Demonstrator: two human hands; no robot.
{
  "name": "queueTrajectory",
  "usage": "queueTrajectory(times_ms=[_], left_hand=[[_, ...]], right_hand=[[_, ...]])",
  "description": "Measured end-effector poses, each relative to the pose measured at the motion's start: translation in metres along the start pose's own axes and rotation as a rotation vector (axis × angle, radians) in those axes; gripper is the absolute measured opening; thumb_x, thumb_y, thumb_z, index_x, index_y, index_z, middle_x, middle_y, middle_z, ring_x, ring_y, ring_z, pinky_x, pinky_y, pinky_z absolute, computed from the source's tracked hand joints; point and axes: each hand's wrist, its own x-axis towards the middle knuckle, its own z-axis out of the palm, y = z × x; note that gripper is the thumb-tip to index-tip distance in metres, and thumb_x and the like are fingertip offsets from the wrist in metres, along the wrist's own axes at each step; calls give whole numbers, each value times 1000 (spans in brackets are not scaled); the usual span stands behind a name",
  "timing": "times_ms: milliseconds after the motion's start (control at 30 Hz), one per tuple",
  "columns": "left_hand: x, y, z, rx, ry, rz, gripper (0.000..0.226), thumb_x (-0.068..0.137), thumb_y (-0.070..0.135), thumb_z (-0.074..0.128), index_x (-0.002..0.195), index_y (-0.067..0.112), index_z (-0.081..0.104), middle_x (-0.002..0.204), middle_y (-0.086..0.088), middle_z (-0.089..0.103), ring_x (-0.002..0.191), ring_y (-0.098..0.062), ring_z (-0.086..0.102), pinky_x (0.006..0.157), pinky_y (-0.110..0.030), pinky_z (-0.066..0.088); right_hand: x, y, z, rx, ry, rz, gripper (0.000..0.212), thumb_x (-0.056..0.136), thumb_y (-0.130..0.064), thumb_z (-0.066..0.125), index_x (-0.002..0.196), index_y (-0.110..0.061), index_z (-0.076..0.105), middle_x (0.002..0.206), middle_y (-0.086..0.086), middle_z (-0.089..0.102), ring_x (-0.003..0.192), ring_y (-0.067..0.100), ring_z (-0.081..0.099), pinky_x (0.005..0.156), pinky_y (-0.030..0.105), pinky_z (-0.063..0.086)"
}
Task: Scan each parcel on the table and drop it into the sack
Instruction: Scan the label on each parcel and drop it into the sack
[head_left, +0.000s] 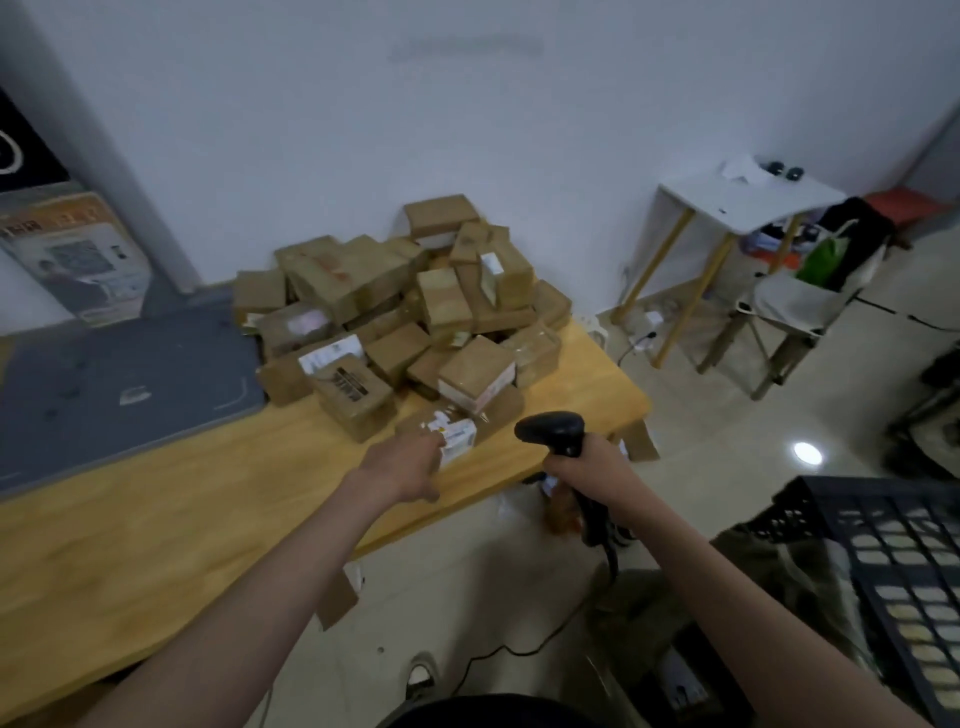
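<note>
The parcel (451, 435) at the left hand (410, 464) is a small brown cardboard box with a white printed label on its near face; it lies on the wooden table (156, 519) at the near edge of the heap, just right of the table's middle. The left hand reaches onto it with fingers on its label side, though motion blur hides whether they have closed round it, so I cannot tell if it is grasped or merely touched. The right hand (589, 470) is clenched round the grip of one black handheld scanner (553, 431), whose head points left toward that parcel; a dark cable hangs from its handle to the floor. The heap of parcels (405, 306) holds well over twenty brown boxes, too jumbled for an exact count, piled against the far wall; several show white labels. One grey mat (119, 384) lies on the table's left part. At the near right stands one black plastic crate (893, 561), with a dark olive sack (769, 561) partly visible beside and below it. Far right are one small white table (748, 200) and one chair (800, 306).
</note>
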Motion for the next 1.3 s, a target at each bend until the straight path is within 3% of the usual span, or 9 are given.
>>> queueTrajectory(times_ms=[133,267,400,567,767,833,1033,1133,1300], left_hand=[[4,-41,-12,-47,6,-44,72,83,38,74,144,30,38,135,1,47,118,-22,53,72,-32,45],[13,-73,-22,-42,21,-52,68,84,41,72,143,28,41,137,1,47,123,-22,50,84,-36,49],[25,-94,-28,-25,6,-35,64,83,43,71,139,26,44,136,2,48,121,-21,51,89,-40,51],[54,-105,-42,-62,18,2,63,84,43,71,138,23,46,136,3,49,121,-19,50,83,-32,48],[110,-99,-56,-136,-21,28,79,84,47,71,149,22,35,139,1,45,123,-19,49,84,-30,47],[130,-96,-56,-175,-39,32,79,84,45,72,150,22,34,145,1,42,129,-19,46,93,-32,48],[188,-84,-50,-386,-129,15,89,81,40,76,154,21,29,157,-2,32,141,-22,35,110,-37,39],[211,-77,-46,-509,-135,6,101,78,39,80,157,18,20,161,-4,24,146,-23,26,116,-39,32],[233,-68,-40,-731,-188,-38,109,76,32,83,159,18,13,162,-5,23,147,-23,26,116,-41,33]], right_hand=[[25,-31,28,19,-28,-8,12,90,-7,64,79,-7,60,76,7,59,52,-1,64,42,17,47],[44,-57,52,67,-25,-18,8,91,-12,67,98,-10,65,90,8,67,83,23,73,52,30,58],[62,-74,69,126,12,16,14,90,-14,68,103,-8,66,95,13,69,88,28,72,66,46,64],[94,-84,74,173,57,43,9,88,-13,67,97,-14,65,99,15,68,93,29,70,70,48,64],[149,-85,68,244,89,134,13,90,-12,69,99,-8,63,88,15,63,81,28,67,60,40,63],[167,-84,65,256,80,162,18,90,-12,70,104,-4,63,83,13,60,75,28,66,57,38,62],[212,-72,63,270,68,200,9,90,-10,67,92,-3,64,70,12,55,67,29,64,78,61,59],[225,-68,64,329,84,217,7,90,-7,66,84,-5,61,62,9,52,58,27,59,77,61,57],[233,-62,68,405,136,221,7,88,-7,67,90,-1,65,65,11,55,68,32,60,73,59,57]])
